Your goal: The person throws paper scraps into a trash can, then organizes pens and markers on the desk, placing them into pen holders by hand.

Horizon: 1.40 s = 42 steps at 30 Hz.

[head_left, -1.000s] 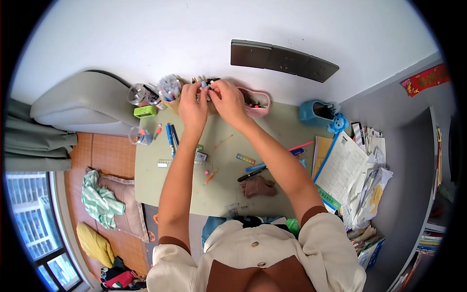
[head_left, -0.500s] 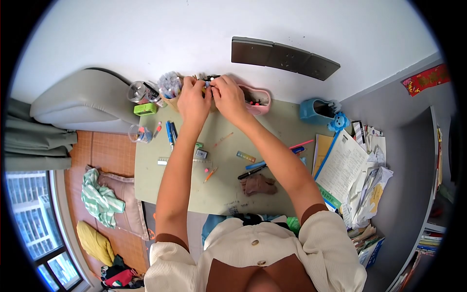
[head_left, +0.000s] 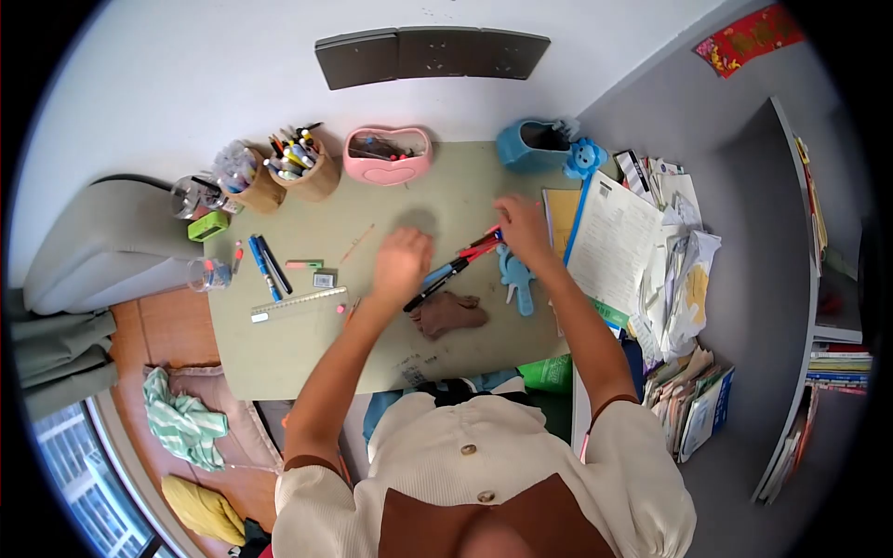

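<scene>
My left hand hovers over the middle of the desk, blurred by motion, its fingers bent and hard to make out. Just right of it, several pens, black, blue and red, lie slantwise close together. My right hand is at their upper right end, fingers curled down and smeared; whether it grips a pen I cannot tell. Below that hand lies a light-blue scissors-like thing. A crumpled brown cloth-like thing lies below the pens.
Along the wall stand a full pen holder, a pink heart-fronted box and a blue container. Two blue pens, a clear ruler and an eraser lie on the left. Papers cover the right side.
Both hands have come away from the pen holder at the back, down toward the desk's middle and right. The view has shifted, and the holder full of pens now shows fully.
</scene>
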Each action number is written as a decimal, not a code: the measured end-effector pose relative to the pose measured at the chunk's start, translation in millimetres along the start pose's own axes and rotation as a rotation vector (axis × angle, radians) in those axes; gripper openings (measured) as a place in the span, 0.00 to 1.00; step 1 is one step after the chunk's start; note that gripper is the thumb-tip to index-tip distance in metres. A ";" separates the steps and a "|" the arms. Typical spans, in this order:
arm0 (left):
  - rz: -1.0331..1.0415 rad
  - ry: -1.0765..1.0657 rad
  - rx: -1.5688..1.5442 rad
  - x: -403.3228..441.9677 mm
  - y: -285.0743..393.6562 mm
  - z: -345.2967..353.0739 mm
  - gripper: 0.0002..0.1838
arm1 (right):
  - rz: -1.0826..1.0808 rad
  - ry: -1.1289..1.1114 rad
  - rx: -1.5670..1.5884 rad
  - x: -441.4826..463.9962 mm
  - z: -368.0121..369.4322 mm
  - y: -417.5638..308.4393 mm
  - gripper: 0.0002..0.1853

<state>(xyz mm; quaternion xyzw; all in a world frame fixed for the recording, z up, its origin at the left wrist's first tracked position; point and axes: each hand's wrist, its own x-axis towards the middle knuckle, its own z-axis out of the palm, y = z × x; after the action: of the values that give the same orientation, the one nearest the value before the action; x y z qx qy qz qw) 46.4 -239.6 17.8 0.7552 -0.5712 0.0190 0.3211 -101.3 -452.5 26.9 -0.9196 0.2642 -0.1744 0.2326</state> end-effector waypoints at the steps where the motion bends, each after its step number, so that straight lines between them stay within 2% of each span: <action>1: -0.019 -0.043 -0.034 -0.1 13.2 11.9 0.10 | -0.061 -0.034 -0.070 -6.3 -13.1 11.2 0.11; 5: -0.083 -0.169 -0.042 7.8 43.3 47.3 0.10 | -0.237 -0.078 -0.231 -19.2 -20.4 25.3 0.12; 9: -0.208 -0.244 0.065 17.4 36.5 69.0 0.09 | -0.144 -0.051 -0.138 -11.6 -5.8 21.7 0.10; 11: -0.257 -0.179 0.095 12.4 20.8 68.5 0.09 | -0.116 -0.007 -0.096 -5.7 6.5 18.6 0.09; 16: -0.408 -0.090 0.080 -2.0 -11.2 33.2 0.09 | -0.068 -0.068 0.077 3.3 20.0 -5.9 0.09; 20: -0.416 0.117 0.104 -10.0 -19.2 18.5 0.09 | -0.049 -0.067 0.317 9.5 37.7 -11.4 0.09; 22: -0.402 0.225 0.162 -11.5 -12.2 8.7 0.09 | -0.043 -0.026 0.331 10.4 39.1 -12.9 0.10; 23: -0.368 0.179 0.122 -16.4 -10.2 8.5 0.09 | -0.039 -0.005 0.337 9.7 39.2 -13.0 0.11; 25: -0.298 0.088 0.042 -26.2 -4.6 7.3 0.09 | -0.132 0.061 0.124 8.6 37.5 -11.9 0.12; 29: -0.349 -0.136 -0.152 -30.3 22.8 16.4 0.10 | -0.244 0.062 -0.240 13.2 35.8 -9.0 0.14; 32: -0.420 -0.192 -0.154 -29.8 27.9 21.9 0.10 | -0.368 -0.002 -0.302 17.3 30.5 -10.3 0.12; 35: -0.400 -0.227 -0.118 -29.5 27.0 20.2 0.09 | -0.414 -0.058 -0.250 15.5 26.9 -7.2 0.11; 37: -0.381 -0.233 -0.107 -29.5 25.5 16.3 0.09 | -0.327 -0.013 -0.114 12.1 22.3 -15.0 0.11; 40: -0.579 -0.292 -0.213 -29.1 19.8 8.2 0.09 | -0.174 0.013 0.094 12.8 20.3 -32.4 0.11; 42: -0.652 0.006 -0.458 -24.4 12.4 2.5 0.11 | -0.094 0.022 0.288 19.0 24.2 -51.2 0.09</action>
<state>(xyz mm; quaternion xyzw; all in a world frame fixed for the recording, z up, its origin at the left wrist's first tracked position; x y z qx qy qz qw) 26.2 -221.9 11.9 0.8057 -0.2901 -0.2095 0.4721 -54.6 -416.6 37.1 -0.8861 0.1955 -0.2313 0.3509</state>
